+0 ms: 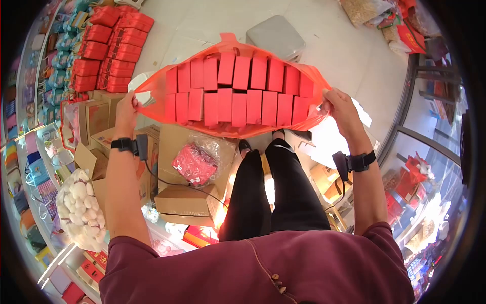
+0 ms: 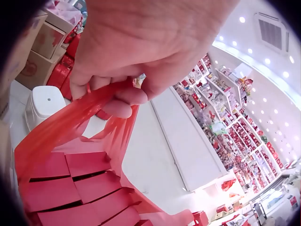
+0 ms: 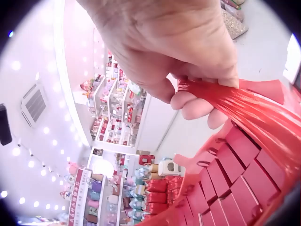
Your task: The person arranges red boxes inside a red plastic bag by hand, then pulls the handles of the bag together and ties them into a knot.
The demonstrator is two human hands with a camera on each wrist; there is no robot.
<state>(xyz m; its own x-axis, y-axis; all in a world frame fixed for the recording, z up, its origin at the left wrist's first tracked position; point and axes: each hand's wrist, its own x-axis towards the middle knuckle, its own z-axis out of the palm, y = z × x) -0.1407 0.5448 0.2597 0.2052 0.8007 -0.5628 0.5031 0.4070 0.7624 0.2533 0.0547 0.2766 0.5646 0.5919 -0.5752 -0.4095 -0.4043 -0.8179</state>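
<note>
A thin red plastic bag (image 1: 230, 133) is stretched wide between both hands, its mouth facing up. Inside it, red boxes (image 1: 239, 109) stand packed in two rows. The left hand (image 1: 126, 114) grips the bag's left end; in the left wrist view the fingers of this hand (image 2: 141, 52) curl round the gathered red film (image 2: 51, 127). At the right end, the right hand (image 1: 344, 112) pinches the bag; the right wrist view shows the hand (image 3: 174, 52) with its fingers curled round bunched plastic (image 3: 254, 113).
A grey stool (image 1: 276, 36) stands on the floor beyond the bag. Stacked red cases (image 1: 121, 50) are at the upper left. Nearer are cardboard boxes (image 1: 185, 202), a pink plastic-wrapped bundle (image 1: 195, 164) and a bag of pale round items (image 1: 81, 210). Shelves (image 3: 113, 108) of goods line the walls.
</note>
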